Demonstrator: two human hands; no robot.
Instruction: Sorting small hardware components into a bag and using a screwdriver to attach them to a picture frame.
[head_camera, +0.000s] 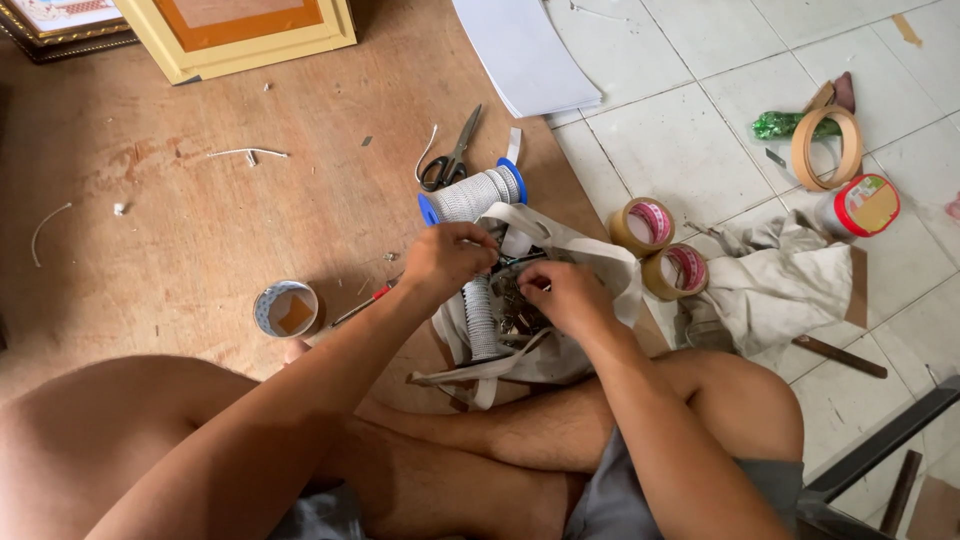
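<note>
I sit cross-legged on the floor with a white cloth bag (590, 262) in front of my legs. My left hand (447, 259) pinches something small and dark at the bag's mouth; what it is cannot be made out. My right hand (562, 295) reaches into the bag, fingers curled among small metal pieces (512, 312). A second spool of white cord (481, 317) lies inside the bag. Just beyond the bag lies a spool of white cord with blue ends (472, 194).
Black-handled scissors (450, 155) lie on the brown board (200, 220). A small tape roll (284, 308) sits left. Two brown tape rolls (660, 245), a grey cloth (780, 275), a wooden hoop (826, 147) and a red-lidded jar (860, 207) lie right. Yellow picture frame (240, 35) at top.
</note>
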